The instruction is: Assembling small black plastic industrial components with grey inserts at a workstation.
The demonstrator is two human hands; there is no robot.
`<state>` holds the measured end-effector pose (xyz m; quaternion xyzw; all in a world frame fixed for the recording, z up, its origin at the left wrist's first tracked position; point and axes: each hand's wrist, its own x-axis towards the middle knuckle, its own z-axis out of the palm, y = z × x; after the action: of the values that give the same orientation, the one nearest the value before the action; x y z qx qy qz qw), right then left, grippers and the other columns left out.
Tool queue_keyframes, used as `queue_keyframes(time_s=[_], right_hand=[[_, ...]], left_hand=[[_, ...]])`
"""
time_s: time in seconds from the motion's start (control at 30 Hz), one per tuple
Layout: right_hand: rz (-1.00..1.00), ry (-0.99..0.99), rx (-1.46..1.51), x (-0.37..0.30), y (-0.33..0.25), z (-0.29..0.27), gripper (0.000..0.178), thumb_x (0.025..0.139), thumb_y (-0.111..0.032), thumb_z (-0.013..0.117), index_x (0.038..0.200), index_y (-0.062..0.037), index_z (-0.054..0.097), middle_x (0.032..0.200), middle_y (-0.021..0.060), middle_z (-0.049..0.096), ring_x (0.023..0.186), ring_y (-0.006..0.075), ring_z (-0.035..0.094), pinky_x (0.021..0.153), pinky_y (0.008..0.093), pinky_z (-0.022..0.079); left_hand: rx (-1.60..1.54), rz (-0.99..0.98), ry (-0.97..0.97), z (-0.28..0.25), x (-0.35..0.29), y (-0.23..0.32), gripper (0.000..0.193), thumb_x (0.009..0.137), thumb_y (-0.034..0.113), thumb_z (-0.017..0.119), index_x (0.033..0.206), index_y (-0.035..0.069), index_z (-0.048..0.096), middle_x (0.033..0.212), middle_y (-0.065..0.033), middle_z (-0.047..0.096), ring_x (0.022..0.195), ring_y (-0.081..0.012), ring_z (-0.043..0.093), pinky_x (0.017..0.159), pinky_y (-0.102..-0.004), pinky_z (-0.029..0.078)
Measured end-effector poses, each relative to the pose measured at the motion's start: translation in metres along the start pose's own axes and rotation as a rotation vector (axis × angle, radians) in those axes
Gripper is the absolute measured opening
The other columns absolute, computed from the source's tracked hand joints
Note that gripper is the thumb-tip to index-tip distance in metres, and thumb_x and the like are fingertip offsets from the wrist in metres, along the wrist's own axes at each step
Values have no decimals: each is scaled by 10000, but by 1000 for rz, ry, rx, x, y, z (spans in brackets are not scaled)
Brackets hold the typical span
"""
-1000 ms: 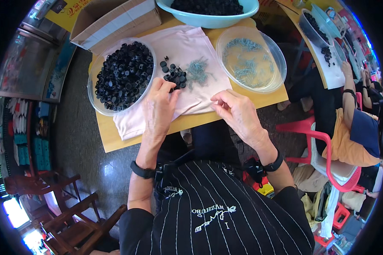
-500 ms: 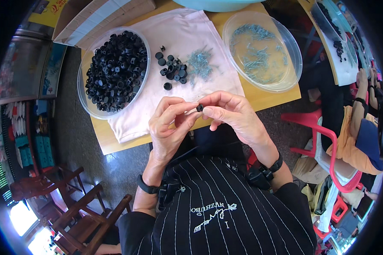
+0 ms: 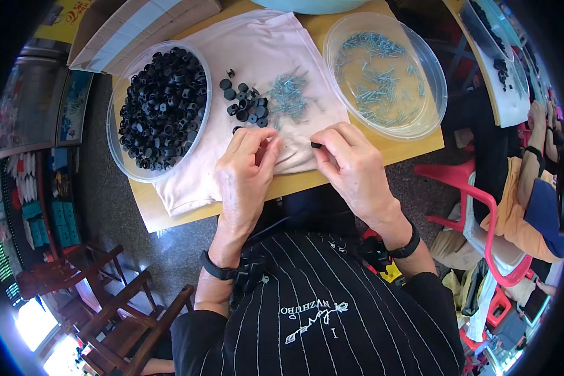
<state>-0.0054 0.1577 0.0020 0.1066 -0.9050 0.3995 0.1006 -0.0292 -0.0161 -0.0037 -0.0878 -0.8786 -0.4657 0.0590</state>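
My right hand (image 3: 352,164) pinches a small black plastic cap (image 3: 316,145) between thumb and fingers, over the near edge of the pale pink cloth (image 3: 250,47). To its left, my left hand (image 3: 247,164) has its thumb and fingertips pressed together; whatever they hold is too small or hidden to make out. The two hands are apart. Just beyond them on the cloth lie a loose group of black caps (image 3: 252,106) and a heap of thin silvery-blue screws (image 3: 288,95). One cap is partly covered by my left fingers.
A clear round tub (image 3: 111,135) heaped with black caps stands left on the wooden table (image 3: 413,145). Another clear tub (image 3: 443,94), at right, holds scattered screws. An open cardboard box (image 3: 131,37) sits far left, with a pink plastic chair (image 3: 492,232) and another person's arm (image 3: 536,135) at right.
My hands were together on a small black piece; now they have separated. The left has moved out over the cloth toward the loose caps, while the right has shifted right with a cap.
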Motion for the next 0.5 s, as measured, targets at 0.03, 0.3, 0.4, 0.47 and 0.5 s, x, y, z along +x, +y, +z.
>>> queue_keyframes(time_s=[0.03,0.3,0.4,0.47,0.5], right_hand=[[-32,-9,-68,1,0,0,202,726,32,659,898,-40,582,840,90,547,810,273,583,693,344,495],[-48,-64,-68,2,-1,-6,207,733,29,657,914,-29,575,867,106,539,845,281,580,713,357,495],[-44,-89,-38,3,3,-8,207,742,23,659,927,-17,575,867,109,548,826,273,593,704,347,501],[-31,-107,-20,3,2,-11,204,754,16,663,937,-8,576,868,108,560,813,259,606,690,334,506],[76,-115,125,3,2,-12,204,778,1,667,965,-1,584,877,98,588,801,221,622,668,304,511]], left_hand=[[24,-7,19,2,0,0,108,813,44,690,908,17,648,786,-78,598,614,-148,597,567,-251,473],[50,17,84,9,1,-2,113,811,37,699,915,1,673,765,-51,599,584,-78,515,539,-206,421],[39,30,96,10,-1,-4,107,815,36,694,913,-1,673,766,-52,600,586,-75,516,539,-206,420],[25,36,110,8,-1,-4,105,817,35,691,914,-1,673,766,-53,599,588,-73,517,540,-206,420],[4,35,111,7,-2,-4,97,819,30,688,909,-3,674,776,-48,599,597,-66,518,541,-199,419]])
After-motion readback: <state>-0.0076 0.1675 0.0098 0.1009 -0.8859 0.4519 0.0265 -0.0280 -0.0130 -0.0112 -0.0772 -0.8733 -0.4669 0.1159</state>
